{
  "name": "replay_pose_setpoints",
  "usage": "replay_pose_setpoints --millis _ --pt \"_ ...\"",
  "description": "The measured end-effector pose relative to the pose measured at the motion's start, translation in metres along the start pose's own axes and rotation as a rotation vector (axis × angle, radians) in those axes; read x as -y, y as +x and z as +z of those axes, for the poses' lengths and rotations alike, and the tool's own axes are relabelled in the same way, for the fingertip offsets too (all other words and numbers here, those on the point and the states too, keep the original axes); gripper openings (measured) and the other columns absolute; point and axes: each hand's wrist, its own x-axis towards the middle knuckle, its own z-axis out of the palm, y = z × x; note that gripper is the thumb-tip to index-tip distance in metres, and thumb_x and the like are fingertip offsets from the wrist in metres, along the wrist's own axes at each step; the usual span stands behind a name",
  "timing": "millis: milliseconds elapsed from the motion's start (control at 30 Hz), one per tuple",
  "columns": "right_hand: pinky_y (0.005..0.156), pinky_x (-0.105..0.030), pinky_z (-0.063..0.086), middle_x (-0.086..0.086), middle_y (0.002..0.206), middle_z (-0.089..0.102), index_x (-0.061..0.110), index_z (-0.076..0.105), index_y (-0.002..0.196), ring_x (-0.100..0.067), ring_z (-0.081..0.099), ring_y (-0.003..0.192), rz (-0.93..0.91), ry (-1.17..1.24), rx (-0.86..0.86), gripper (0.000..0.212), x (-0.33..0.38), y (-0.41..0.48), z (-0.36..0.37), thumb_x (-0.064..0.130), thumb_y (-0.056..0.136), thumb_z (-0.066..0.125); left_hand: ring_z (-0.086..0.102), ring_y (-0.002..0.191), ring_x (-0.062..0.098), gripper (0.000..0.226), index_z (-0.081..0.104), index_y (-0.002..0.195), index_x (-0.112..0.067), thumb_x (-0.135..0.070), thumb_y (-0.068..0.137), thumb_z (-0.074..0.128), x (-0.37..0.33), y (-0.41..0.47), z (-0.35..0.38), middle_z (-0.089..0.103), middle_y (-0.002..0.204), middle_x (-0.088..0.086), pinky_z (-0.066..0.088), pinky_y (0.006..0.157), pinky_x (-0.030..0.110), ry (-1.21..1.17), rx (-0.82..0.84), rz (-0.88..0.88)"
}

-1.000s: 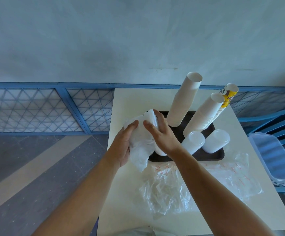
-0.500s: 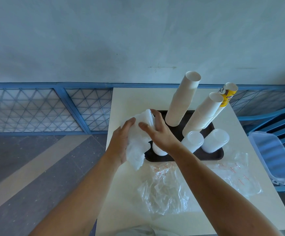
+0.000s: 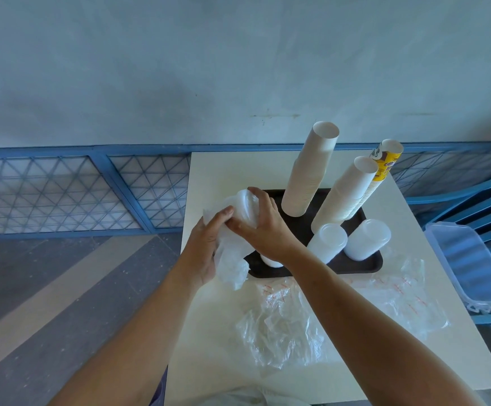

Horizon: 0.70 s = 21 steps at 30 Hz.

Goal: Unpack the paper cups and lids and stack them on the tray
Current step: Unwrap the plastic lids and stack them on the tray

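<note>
Crinkled clear bags (image 3: 282,326) with red print lie slack on the near half of the smooth, cream-white square worktop (image 3: 209,332), and a second bag (image 3: 408,291) lies to their right. Above them two bare forearms reach in. The left grip (image 3: 206,244) is closed around a filmy, translucent wrapper (image 3: 229,268) that hangs in a crumpled tail. The right grip (image 3: 263,227) has its fingers curled over a sleeve of lids (image 3: 245,202), held above the left end of the tray.

The dark, shallow, round-cornered tray (image 3: 367,265) sits mid-worktop. On its near side stand two short stacks of frosted plastic lids (image 3: 327,243) and (image 3: 367,240), side by side, with a further white piece (image 3: 270,260) partly hidden under the right wrist. Behind them rise three tall columns of nested paper cups: a plain white one (image 3: 308,177), a second white one (image 3: 344,197), and a yellow-printed one (image 3: 383,168) just behind it.

At right, a clear plastic box (image 3: 469,265) rests on a blue slatted chair (image 3: 472,200). Beyond the worktop, a blue railing with diamond mesh (image 3: 62,194) runs below a pale, scuffed plaster wall (image 3: 209,68). The floor (image 3: 48,288) is grey with a beige stripe.
</note>
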Motion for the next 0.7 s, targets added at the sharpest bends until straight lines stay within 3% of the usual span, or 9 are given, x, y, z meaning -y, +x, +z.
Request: replay_pose_setpoints --millis 267,367,433,500,567,633,700 --pt "0.114 -0.035 0.036 -0.004 0.156 0.036 0.022 0.029 0.157 -0.018 0.036 0.142 0.017 0.068 -0.019 0.087 -0.0097 -0.0019 0.0026 0.055 0.09 0.073 0.065 0.126 0.04 0.069 0.06 0.143 -0.017 -0.043 0.083 0.082 0.0038 -0.0006 -0.0037 0.066 0.136 0.021 0.053 0.106 0.058 -0.025 -0.031 -0.03" --pt "0.116 -0.038 0.036 -0.004 0.154 0.037 0.022 0.029 0.157 -0.018 0.037 0.142 0.019 0.082 -0.02 0.088 -0.0099 -0.0023 0.0036 0.058 0.089 0.073 0.07 0.117 0.04 0.057 0.063 0.135 -0.019 -0.04 0.084 0.076 0.008 0.0 -0.0022 0.069 0.13 0.02 0.057 0.099 0.059 -0.002 -0.176 0.023" --pt "0.116 -0.039 0.037 -0.004 0.154 0.036 0.023 0.029 0.157 -0.019 0.037 0.141 0.017 0.078 -0.019 0.088 -0.0091 -0.0023 0.0046 0.057 0.089 0.073 0.069 0.116 0.033 0.054 0.058 0.135 -0.022 -0.041 0.086 0.072 0.0084 -0.0009 0.0013 0.069 0.127 0.011 0.058 0.099 0.056 0.062 -0.296 0.085" --pt "0.115 -0.039 0.036 -0.005 0.155 0.035 0.023 0.029 0.157 -0.02 0.036 0.141 0.012 0.065 -0.018 0.087 -0.0081 -0.0024 0.0062 0.055 0.09 0.073 0.065 0.122 0.019 0.052 0.051 0.143 -0.021 -0.041 0.096 0.064 0.0095 0.0008 0.002 0.064 0.131 -0.003 0.058 0.097 0.043 0.202 -0.292 0.162" --pt "0.116 -0.042 0.038 -0.004 0.154 0.036 0.025 0.029 0.157 -0.02 0.037 0.14 0.016 0.06 -0.025 0.086 -0.0081 -0.0023 0.0082 0.055 0.089 0.074 0.068 0.106 -0.001 0.043 0.052 0.143 -0.017 -0.033 0.104 0.059 0.0091 0.0028 0.0037 0.064 0.117 -0.021 0.061 0.081 0.03 0.252 -0.252 0.189" --pt "0.115 -0.046 0.04 -0.004 0.152 0.037 0.027 0.03 0.156 -0.021 0.038 0.138 0.017 0.052 -0.032 0.086 -0.0088 -0.0011 0.009 0.056 0.088 0.074 0.072 0.099 0.005 0.039 0.056 0.139 -0.02 -0.032 0.103 0.06 0.0092 0.0055 0.0026 0.067 0.102 -0.024 0.063 0.077 0.034 0.211 -0.22 0.175" --pt "0.115 -0.044 0.04 -0.003 0.152 0.036 0.028 0.029 0.156 -0.022 0.038 0.139 0.019 0.055 -0.028 0.087 -0.0098 0.0008 0.0082 0.057 0.088 0.075 0.072 0.103 0.015 0.039 0.06 0.136 -0.023 -0.035 0.099 0.062 0.0078 0.0055 0.0022 0.069 0.106 -0.018 0.063 0.078 0.039 0.186 -0.222 0.167"
